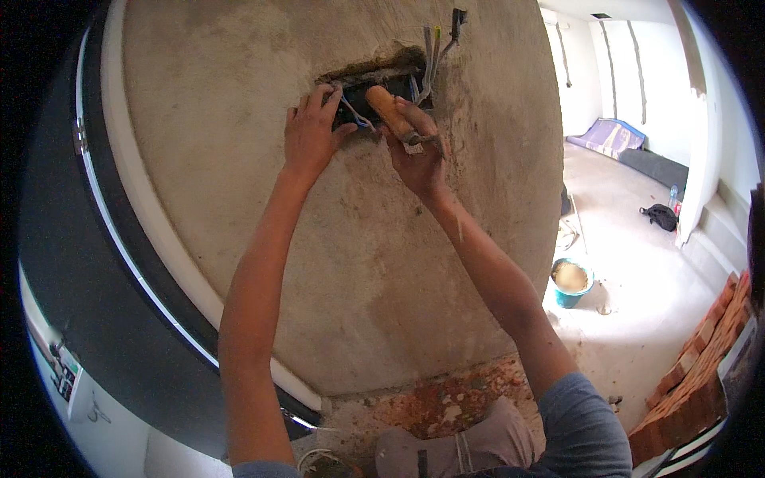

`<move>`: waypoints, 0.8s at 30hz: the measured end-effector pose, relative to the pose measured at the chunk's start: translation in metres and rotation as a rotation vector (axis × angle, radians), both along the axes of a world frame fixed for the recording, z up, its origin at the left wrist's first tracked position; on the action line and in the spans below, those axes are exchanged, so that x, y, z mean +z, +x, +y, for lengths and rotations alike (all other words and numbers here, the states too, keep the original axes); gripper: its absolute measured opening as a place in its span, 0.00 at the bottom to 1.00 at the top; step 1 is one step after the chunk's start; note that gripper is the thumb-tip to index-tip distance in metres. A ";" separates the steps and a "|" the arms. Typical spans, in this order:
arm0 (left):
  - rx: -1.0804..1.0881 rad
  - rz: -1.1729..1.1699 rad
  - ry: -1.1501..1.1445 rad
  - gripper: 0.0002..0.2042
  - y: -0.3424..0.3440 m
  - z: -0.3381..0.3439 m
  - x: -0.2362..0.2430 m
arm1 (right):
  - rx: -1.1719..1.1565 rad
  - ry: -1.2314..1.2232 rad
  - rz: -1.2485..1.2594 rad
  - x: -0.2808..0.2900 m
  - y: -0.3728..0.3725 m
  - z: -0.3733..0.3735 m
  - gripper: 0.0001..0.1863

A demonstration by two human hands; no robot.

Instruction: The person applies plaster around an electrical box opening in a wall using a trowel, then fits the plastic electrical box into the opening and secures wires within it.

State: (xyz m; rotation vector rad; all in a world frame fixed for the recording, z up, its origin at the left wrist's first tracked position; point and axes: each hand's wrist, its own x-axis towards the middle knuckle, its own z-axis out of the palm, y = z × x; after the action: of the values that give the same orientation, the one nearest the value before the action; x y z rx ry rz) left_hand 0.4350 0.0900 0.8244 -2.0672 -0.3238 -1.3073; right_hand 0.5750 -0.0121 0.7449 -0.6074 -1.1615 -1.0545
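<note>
A dark electrical box [368, 99] sits in a rough rectangular recess high in the plastered wall, with thin wires [356, 118] coming out of its front. At the box's left end rests my left hand [315, 131], fingers stretched along the edge and thumb spread apart below. My right hand [421, 159] is closed round a trowel [390, 110], gripped near its bent metal shank. Its orange-brown wooden handle points up and left, the butt over the box opening. The blade is mostly hidden by the hand. More wires [433, 60] rise from the box's right end.
The plastered wall [358, 279] fills the middle, with a dark door panel [103, 263] to its left. At right, a teal bucket [570, 287] of tan material stands on the floor. Stacked bricks [693, 374] are lower right; a black bag [660, 216] lies farther back.
</note>
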 end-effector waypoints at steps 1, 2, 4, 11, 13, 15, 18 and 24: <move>-0.009 -0.006 0.018 0.33 0.000 0.002 0.000 | 0.007 0.010 -0.007 0.000 0.000 0.002 0.22; -0.019 -0.012 0.035 0.32 0.000 0.004 0.000 | 0.012 0.020 -0.014 -0.002 0.001 0.003 0.22; -0.034 -0.025 0.065 0.32 0.002 0.007 -0.001 | 0.011 0.028 -0.003 -0.003 0.003 0.006 0.22; -0.031 -0.036 0.104 0.32 0.005 0.011 -0.001 | -0.080 0.067 0.031 -0.005 0.007 0.006 0.23; -0.047 -0.025 0.089 0.32 0.006 0.012 -0.001 | -0.083 0.069 0.023 -0.005 0.009 0.006 0.22; -0.066 0.000 0.043 0.33 0.003 0.015 0.000 | -0.067 0.056 -0.001 -0.006 0.007 0.004 0.20; -0.088 -0.012 0.076 0.33 0.004 0.021 0.001 | -0.099 -0.011 0.071 -0.008 0.005 0.003 0.20; -0.028 0.019 0.045 0.31 0.002 0.011 0.003 | -0.062 0.030 -0.001 -0.006 0.011 -0.003 0.21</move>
State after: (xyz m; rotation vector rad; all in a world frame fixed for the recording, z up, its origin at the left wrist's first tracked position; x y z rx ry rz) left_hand 0.4370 0.1009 0.8270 -2.0524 -0.2556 -1.2992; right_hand 0.5856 -0.0149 0.7384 -0.6224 -1.1318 -1.1235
